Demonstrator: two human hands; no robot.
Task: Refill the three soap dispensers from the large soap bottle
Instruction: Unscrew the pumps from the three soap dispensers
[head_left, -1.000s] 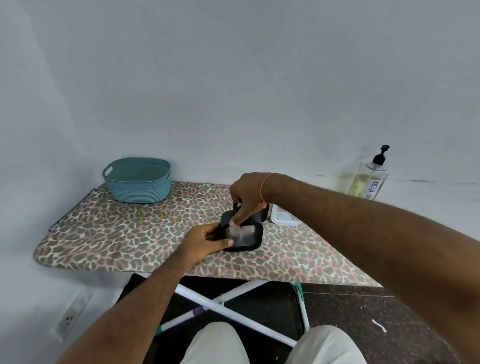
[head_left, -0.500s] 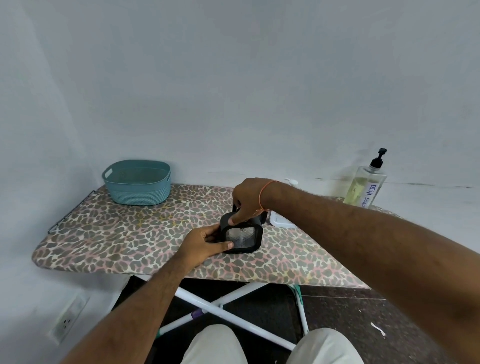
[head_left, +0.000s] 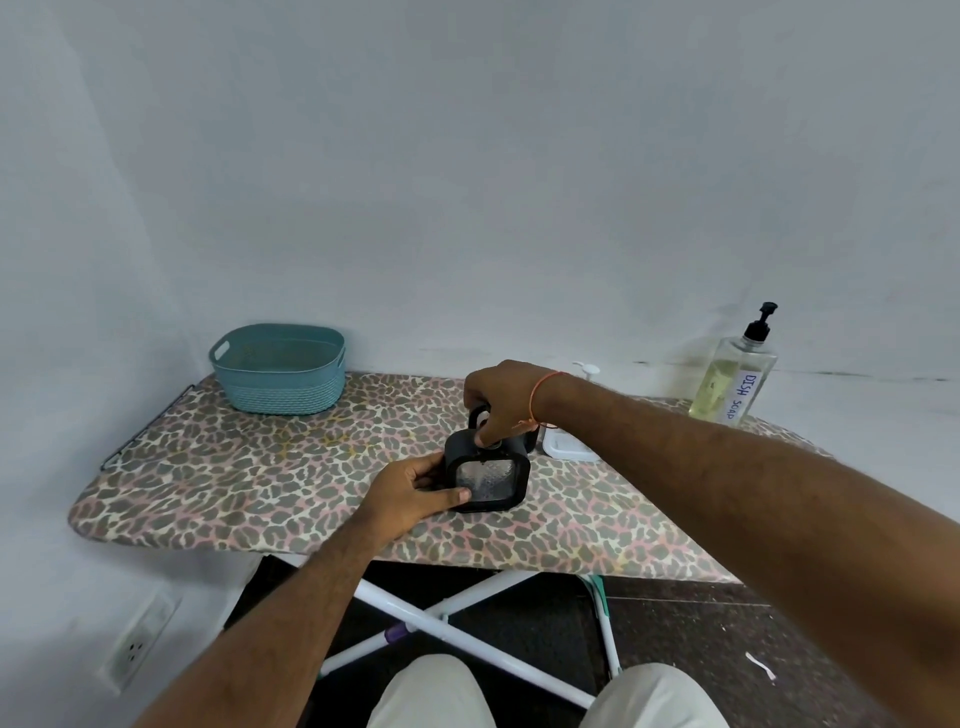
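A black square soap dispenser with a clear front window stands mid-board on the leopard-print ironing board. My left hand grips its left side. My right hand pinches the pump cap on its top. A second black dispenser stands just behind, mostly hidden by my right hand. A white dispenser sits to the right behind my wrist, its pump head showing above my arm. The large clear soap bottle, labelled DISH SOAP, with a black pump, stands at the far right.
A teal basket rests at the board's back left corner. The wall runs close behind the board. White crossed legs show below its front edge, with my knees near them. A wall socket is low on the left.
My right hand has shifted from the dispenser's front window up onto its top cap. My left hand keeps its hold on the side. The camera has tilted slightly.
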